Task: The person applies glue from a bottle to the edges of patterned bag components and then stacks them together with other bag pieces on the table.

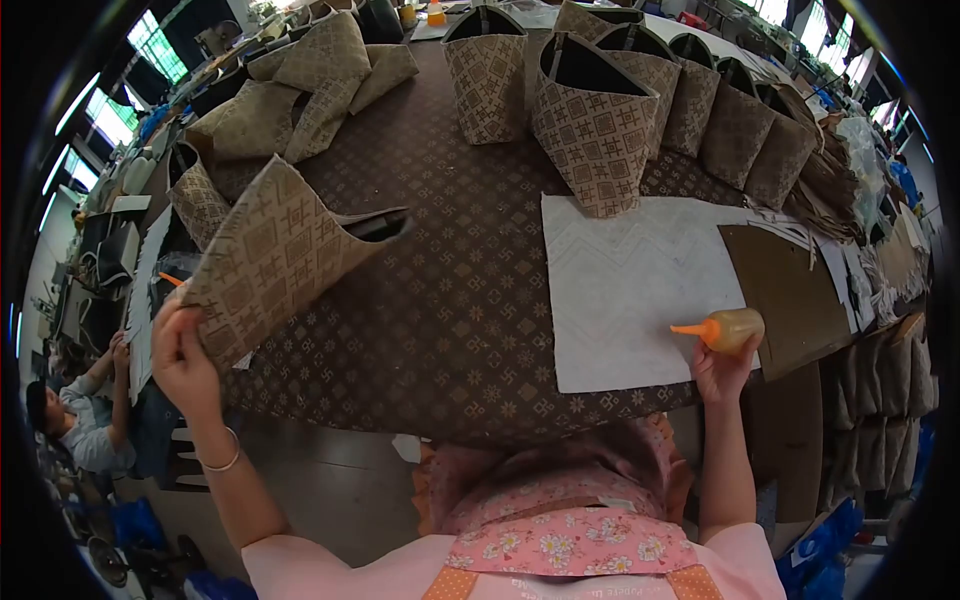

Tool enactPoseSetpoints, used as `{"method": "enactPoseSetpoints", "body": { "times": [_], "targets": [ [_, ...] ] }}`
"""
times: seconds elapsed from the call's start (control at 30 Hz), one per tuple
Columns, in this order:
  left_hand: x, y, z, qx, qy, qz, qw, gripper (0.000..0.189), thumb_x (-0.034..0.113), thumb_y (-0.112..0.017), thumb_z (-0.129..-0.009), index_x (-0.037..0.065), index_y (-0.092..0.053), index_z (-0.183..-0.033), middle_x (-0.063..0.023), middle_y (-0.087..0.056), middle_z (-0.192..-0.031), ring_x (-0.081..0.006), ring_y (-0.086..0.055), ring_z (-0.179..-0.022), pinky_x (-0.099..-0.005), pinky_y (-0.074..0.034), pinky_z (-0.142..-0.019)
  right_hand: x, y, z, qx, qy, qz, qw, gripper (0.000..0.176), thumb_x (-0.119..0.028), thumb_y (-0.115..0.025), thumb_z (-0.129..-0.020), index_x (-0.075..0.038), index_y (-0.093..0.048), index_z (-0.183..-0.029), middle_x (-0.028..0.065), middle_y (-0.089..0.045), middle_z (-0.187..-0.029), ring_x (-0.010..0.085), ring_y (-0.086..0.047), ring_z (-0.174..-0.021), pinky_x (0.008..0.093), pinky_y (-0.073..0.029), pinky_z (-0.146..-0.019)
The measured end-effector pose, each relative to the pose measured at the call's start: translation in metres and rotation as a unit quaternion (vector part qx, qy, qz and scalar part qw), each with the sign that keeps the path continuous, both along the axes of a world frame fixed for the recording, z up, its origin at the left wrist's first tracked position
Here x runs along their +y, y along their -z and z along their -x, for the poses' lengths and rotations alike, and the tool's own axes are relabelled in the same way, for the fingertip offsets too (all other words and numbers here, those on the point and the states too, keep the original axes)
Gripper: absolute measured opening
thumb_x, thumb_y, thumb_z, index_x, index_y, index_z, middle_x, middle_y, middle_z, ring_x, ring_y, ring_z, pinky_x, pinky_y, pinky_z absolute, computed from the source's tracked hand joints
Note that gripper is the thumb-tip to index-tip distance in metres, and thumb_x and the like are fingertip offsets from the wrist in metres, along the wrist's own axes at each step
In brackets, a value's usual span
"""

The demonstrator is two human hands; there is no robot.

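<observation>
My left hand (186, 362) grips the lower corner of a patterned fabric pouch (275, 255), held tilted above the left side of the table, its dark opening facing right. In my right hand (722, 372) is a glue bottle (735, 328) with an orange nozzle pointing left. The bottle is over the right edge of a white sheet (640, 300). Beside that sheet lies a brown panel (790, 290). One patterned pouch (595, 125) stands upright at the sheet's far edge.
A dark patterned cloth (430, 300) covers the table. Several pouches (690, 110) stand in a row at the back right, and others lie in a pile (320, 80) at the back left. Another person (85, 425) is at the far left. Stacked pieces (880, 380) hang at right.
</observation>
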State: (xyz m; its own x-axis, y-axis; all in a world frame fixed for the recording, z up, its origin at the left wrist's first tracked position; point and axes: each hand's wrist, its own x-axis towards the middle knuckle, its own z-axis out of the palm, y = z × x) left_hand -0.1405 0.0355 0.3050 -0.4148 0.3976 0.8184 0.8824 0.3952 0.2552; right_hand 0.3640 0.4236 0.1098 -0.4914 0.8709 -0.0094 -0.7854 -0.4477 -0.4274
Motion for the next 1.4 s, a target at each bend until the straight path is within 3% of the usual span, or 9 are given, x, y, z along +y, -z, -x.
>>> {"method": "enactPoseSetpoints", "body": {
  "times": [0.27, 0.47, 0.53, 0.6, 0.63, 0.7, 0.87, 1.2, 1.4],
  "targets": [
    [0.051, -0.073, -0.070, -0.145, 0.218, 0.017, 0.965, 0.011, 0.000, -0.053, -0.089, -0.003, -0.062, -0.086, -0.0089, -0.061, -0.105, -0.0144, -0.057, -0.089, -0.0246, -0.045, -0.077, -0.035, 0.000, 0.003, 0.019, -0.027, -0.022, 0.999, 0.066, -0.053, -0.059, -0.082, -0.009, -0.040, -0.127, 0.0124, -0.051, -0.122, 0.0306, -0.054, -0.110, 0.0458, -0.052, -0.085],
    [0.138, -0.082, -0.144, -0.002, 0.349, 0.212, 0.913, 0.009, 0.001, -0.053, -0.086, 0.000, -0.058, -0.078, -0.0103, -0.061, -0.096, -0.0233, -0.057, -0.097, -0.0304, -0.043, -0.084, -0.070, -0.007, 0.008, -0.032, -0.020, 0.000, 0.999, 0.066, -0.051, -0.060, -0.082, -0.008, -0.038, -0.128, 0.0110, -0.048, -0.125, 0.0290, -0.051, -0.114, 0.0425, -0.050, -0.087],
    [0.148, -0.085, -0.148, 0.006, 0.375, 0.281, 0.883, 0.017, 0.014, -0.065, -0.080, 0.002, -0.056, -0.087, -0.0111, -0.058, -0.104, -0.0277, -0.052, -0.108, -0.0350, -0.041, -0.090, -0.076, -0.019, 0.010, -0.088, 0.005, -0.023, 0.996, 0.064, -0.049, -0.059, -0.083, -0.007, -0.039, -0.128, 0.0107, -0.050, -0.122, 0.0274, -0.052, -0.112, 0.0411, -0.049, -0.087],
    [0.157, -0.082, -0.169, -0.042, 0.366, 0.315, 0.875, 0.060, 0.030, -0.080, -0.059, 0.005, -0.054, -0.107, -0.0117, -0.052, -0.119, -0.0283, -0.047, -0.116, -0.0386, -0.039, -0.094, -0.080, -0.030, 0.013, -0.145, 0.029, -0.041, 0.988, 0.062, -0.046, -0.059, -0.085, -0.006, -0.040, -0.128, 0.0105, -0.052, -0.119, 0.0259, -0.053, -0.111, 0.0398, -0.048, -0.087],
    [0.159, -0.082, -0.171, -0.040, 0.374, 0.319, 0.870, 0.060, 0.030, -0.080, -0.059, 0.005, -0.054, -0.107, -0.0117, -0.052, -0.119, -0.0283, -0.047, -0.116, -0.0386, -0.039, -0.094, -0.081, -0.036, 0.016, -0.178, 0.047, -0.079, 0.980, 0.059, -0.040, -0.060, -0.085, -0.006, -0.039, -0.128, 0.0101, -0.052, -0.119, 0.0239, -0.052, -0.110, 0.0377, -0.047, -0.088],
    [0.161, -0.082, -0.170, -0.058, 0.322, 0.369, 0.870, 0.102, 0.038, -0.084, -0.038, 0.008, -0.045, -0.127, -0.0122, -0.045, -0.129, -0.0295, -0.043, -0.121, -0.0417, -0.037, -0.097, -0.079, -0.039, 0.023, -0.212, 0.071, -0.108, 0.969, 0.056, -0.034, -0.062, -0.086, -0.005, -0.039, -0.128, 0.0097, -0.052, -0.118, 0.0219, -0.052, -0.110, 0.0355, -0.046, -0.089],
    [0.166, -0.076, -0.168, 0.010, 0.313, 0.364, 0.877, 0.108, 0.043, -0.082, -0.039, 0.009, -0.043, -0.133, -0.0135, -0.047, -0.128, -0.0302, -0.046, -0.118, -0.0419, -0.038, -0.097, -0.062, -0.057, 0.040, -0.390, 0.147, -0.270, 0.868, 0.057, -0.018, -0.071, -0.081, -0.001, -0.040, -0.126, 0.0084, -0.053, -0.116, 0.0151, -0.052, -0.106, 0.0300, -0.044, -0.089],
    [0.163, -0.071, -0.168, 0.056, 0.296, 0.359, 0.883, 0.104, 0.058, -0.076, -0.046, 0.004, -0.045, -0.130, -0.0138, -0.051, -0.124, -0.0310, -0.048, -0.116, -0.0422, -0.038, -0.097, -0.037, -0.070, 0.057, -0.389, 0.113, -0.299, 0.864, 0.058, -0.022, -0.074, -0.078, 0.001, -0.044, -0.121, 0.0095, -0.058, -0.109, 0.0167, -0.056, -0.101, 0.0296, -0.045, -0.088],
    [0.162, -0.069, -0.168, 0.072, 0.295, 0.359, 0.882, 0.102, 0.059, -0.075, -0.048, 0.004, -0.046, -0.130, -0.0138, -0.051, -0.124, -0.0313, -0.047, -0.116, -0.0428, -0.038, -0.097, -0.042, -0.073, 0.051, -0.385, 0.061, -0.221, 0.894, 0.061, -0.026, -0.074, -0.078, 0.001, -0.044, -0.123, 0.0093, -0.058, -0.108, 0.0168, -0.057, -0.099, 0.0298, -0.050, -0.080]
  ]
}}
